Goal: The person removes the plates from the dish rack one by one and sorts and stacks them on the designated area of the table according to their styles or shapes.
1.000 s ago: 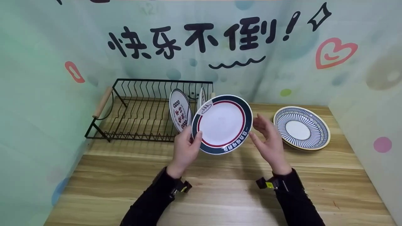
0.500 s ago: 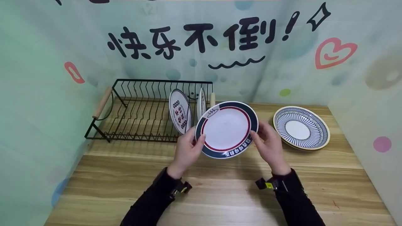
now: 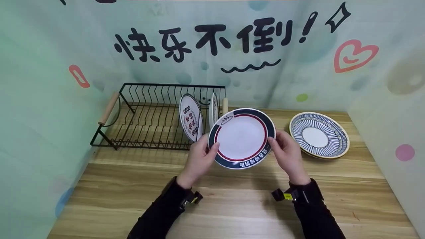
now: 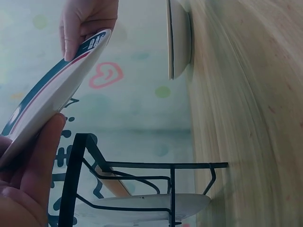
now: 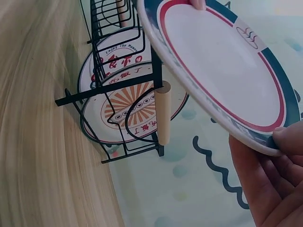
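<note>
Dark-rimmed plate (image 3: 241,138) held above the counter (image 3: 232,209), just off the right front of the rack (image 3: 174,85). Grip: left hand (image 3: 199,159) and right hand (image 3: 289,156) pinch its opposite edges. Judged stiff, fairly light, slick, breakable; best supported there, both sides together.

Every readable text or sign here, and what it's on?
"快乐不倒!": backdrop
"Enjoy The", next word partly hidden: plate with red characters
"饭了", preceding character unclear: sunburst plate
Too small or blurred to read surely: rim lettering, held plate; yellow wrist tag
</note>
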Motion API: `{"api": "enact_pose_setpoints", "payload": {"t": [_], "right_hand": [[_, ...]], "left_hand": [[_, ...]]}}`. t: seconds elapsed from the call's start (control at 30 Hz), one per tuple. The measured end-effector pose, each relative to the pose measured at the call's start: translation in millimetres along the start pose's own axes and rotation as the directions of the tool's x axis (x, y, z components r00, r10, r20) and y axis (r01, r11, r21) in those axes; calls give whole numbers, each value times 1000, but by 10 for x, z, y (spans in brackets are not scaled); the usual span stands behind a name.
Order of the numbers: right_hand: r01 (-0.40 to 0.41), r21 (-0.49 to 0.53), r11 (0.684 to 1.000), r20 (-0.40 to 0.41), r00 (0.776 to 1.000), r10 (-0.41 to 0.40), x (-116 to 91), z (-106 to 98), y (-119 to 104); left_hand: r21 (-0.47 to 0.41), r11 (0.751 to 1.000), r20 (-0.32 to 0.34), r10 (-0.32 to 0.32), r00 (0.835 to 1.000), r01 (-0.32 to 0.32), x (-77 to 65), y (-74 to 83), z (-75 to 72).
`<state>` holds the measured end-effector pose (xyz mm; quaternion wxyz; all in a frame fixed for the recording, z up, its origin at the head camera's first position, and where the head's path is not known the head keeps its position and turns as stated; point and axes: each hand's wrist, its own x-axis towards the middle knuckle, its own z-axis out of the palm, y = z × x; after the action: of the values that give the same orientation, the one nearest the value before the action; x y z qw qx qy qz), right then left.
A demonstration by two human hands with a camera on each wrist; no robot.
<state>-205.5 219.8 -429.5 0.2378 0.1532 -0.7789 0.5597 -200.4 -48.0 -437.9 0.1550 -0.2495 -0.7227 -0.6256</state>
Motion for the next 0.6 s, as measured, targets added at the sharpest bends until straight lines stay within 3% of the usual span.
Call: {"api": "enact_pose_setpoints", "payload": {"t": [0.2,0.37,0.6], "right_hand": [[-52,14,999,-33,998,52,6,-17,14],[-42,45,998,-75,996,45,21,-36,35],[-92,66,994,-122,988,99,57,-106,40]], "left_hand": [[-7,1000,42,-14,999,15,11,-34,13],[-16,1000,48,-23,999,24,21,-27,34],[-9,999,49,-47,998,48,67,-6,-57]]}}
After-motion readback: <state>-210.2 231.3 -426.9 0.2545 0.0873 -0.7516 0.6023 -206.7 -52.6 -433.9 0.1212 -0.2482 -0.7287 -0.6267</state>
